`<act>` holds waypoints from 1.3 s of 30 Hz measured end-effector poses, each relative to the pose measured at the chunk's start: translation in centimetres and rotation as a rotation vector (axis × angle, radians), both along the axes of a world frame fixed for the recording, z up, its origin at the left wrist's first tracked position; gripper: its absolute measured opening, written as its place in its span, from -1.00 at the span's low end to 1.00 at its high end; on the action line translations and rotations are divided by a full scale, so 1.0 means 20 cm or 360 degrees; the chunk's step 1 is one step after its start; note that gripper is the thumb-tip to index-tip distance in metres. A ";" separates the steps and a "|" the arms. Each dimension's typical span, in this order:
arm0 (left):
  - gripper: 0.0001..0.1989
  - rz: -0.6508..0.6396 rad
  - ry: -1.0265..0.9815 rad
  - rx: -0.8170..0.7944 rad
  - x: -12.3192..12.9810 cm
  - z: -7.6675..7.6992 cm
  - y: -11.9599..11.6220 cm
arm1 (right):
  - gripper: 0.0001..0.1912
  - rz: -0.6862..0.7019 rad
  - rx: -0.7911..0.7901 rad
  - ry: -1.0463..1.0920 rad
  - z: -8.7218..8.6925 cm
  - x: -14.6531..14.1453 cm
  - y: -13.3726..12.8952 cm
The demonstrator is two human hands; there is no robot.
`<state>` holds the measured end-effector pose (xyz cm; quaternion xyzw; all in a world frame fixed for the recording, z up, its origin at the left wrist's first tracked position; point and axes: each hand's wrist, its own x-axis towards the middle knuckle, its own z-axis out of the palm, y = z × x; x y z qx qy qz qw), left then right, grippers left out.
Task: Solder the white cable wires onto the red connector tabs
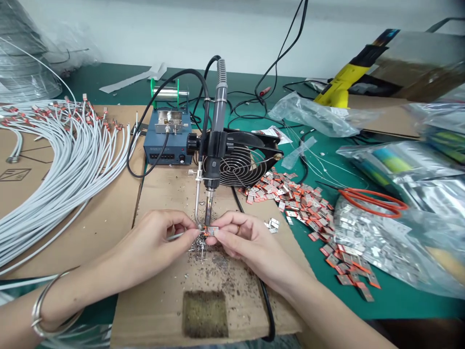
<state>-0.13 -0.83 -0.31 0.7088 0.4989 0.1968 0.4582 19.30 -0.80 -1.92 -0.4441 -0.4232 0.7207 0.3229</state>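
My left hand [170,235] pinches the end of a white cable [176,236] between thumb and fingers. Opposite it, my right hand [243,237] grips a small connector [211,231] with an orange-red part and a metal shell. Cable end and connector meet right under the tip of a soldering iron [214,160], which is clamped upright in a stand. A thin metal solder guide tube [197,198] comes down beside the iron to the same spot. Bits of solder [199,246] lie scattered on the cardboard [160,300] below my fingers. The exact joint is too small to make out.
A blue solder feeder [169,145] carries a solder spool [169,93]. Behind the iron sits a fan [240,165]. Loose connectors [305,203] and a bag of metal shells [370,242] lie right; bundled white cables [80,165] lie left. A yellow heat gun [341,80] stands at the back.
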 end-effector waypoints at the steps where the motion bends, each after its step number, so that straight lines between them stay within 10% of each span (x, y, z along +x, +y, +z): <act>1: -0.76 0.0001 0.0001 -0.0002 0.00 0.00 0.00 | -0.59 0.0003 -0.0001 0.0001 0.00 0.00 0.00; 39: -0.76 0.0010 -0.0010 -0.0033 0.00 0.03 0.00 | -0.66 -0.0036 0.0002 0.0154 -0.01 0.00 0.00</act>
